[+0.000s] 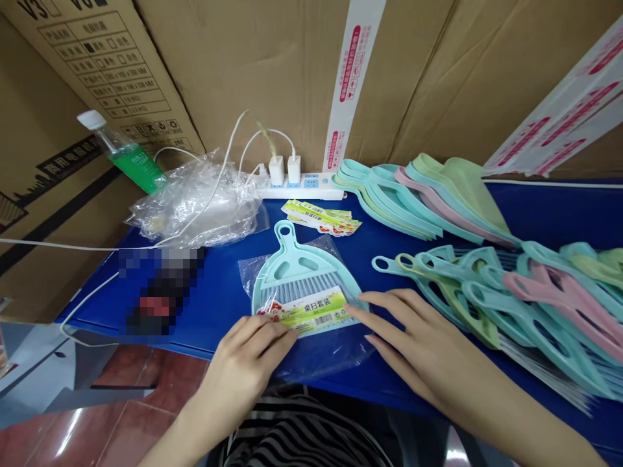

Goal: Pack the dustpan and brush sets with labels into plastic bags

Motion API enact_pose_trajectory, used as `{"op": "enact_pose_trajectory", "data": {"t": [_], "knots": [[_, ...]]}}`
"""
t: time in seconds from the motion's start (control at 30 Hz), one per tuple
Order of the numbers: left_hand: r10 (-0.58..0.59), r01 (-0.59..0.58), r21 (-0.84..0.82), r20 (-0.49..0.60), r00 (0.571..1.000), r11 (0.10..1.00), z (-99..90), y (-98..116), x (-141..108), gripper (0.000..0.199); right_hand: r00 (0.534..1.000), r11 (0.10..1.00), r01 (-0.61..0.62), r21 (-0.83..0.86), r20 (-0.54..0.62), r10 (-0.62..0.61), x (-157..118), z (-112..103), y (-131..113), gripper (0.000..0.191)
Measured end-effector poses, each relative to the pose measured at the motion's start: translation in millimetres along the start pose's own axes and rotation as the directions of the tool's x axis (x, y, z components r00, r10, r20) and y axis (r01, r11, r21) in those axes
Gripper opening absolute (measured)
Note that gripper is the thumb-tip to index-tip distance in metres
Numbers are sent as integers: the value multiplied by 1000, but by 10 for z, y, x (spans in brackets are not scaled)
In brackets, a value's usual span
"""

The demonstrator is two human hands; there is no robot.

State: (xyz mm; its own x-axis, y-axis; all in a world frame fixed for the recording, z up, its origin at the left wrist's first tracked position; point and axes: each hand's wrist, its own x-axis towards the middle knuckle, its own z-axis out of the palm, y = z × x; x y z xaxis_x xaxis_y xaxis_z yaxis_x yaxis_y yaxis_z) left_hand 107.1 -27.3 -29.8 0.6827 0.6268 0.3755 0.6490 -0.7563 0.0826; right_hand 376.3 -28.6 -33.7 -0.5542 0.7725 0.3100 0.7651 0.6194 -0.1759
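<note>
My left hand [246, 363] and right hand [409, 331] lay open, with the fingers [384, 308] extended and not gripping, their tips at the clear plastic bag [311, 353]. The bag lay on the blue surface [219, 305], containing a mint dustpan [292, 266], brush [296, 288] and paper label [304, 311], left of stacked dustpans [535, 311].
</note>
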Motion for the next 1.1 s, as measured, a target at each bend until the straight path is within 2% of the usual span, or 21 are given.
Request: {"op": "enact_pose_trajectory", "data": {"t": [0.1, 0.23, 0.47, 0.57, 0.67, 0.8, 0.93, 1.1], "knots": [[31, -29, -62, 20, 999, 998, -34, -46, -39, 33, 998, 997, 57, -44, 26, -56, 21, 52, 15, 42], [47, -34, -229, 54, 997, 973, -74, -134, -94, 33, 998, 996, 55, -67, 13, -55, -56, 149, 26, 42], [61, -19, -336, 116, 991, 942, -136, -233, -182, 32, 996, 989, 84, -125, -16, -87, -198, 264, 36, 58], [65, 11, -368, 194, 979, 930, -171, -255, -177, 24, 991, 974, 107, -198, -56, -121, -192, 261, 3, 51], [94, 13, -384, 258, 962, 923, -178, -279, -176, 42, 987, 965, 126, -228, -71, -146, -163, 202, -43, 40], [90, 5, -395, 222, 971, 919, -141, -307, -181, 21, 987, 977, 125, -174, -74, -140, -171, 123, -90, 46], [100, -16, -482, 149, 984, 876, -110, -342, -168, 15, 986, 981, 121, -153, -96, -137, -204, 126, -111, 49], [15, 8, -496, 43, 999, 868, -87, -365, -151, 15, 979, 974, 135, -179, -129, -159, -202, 140, -105, 43]]}}
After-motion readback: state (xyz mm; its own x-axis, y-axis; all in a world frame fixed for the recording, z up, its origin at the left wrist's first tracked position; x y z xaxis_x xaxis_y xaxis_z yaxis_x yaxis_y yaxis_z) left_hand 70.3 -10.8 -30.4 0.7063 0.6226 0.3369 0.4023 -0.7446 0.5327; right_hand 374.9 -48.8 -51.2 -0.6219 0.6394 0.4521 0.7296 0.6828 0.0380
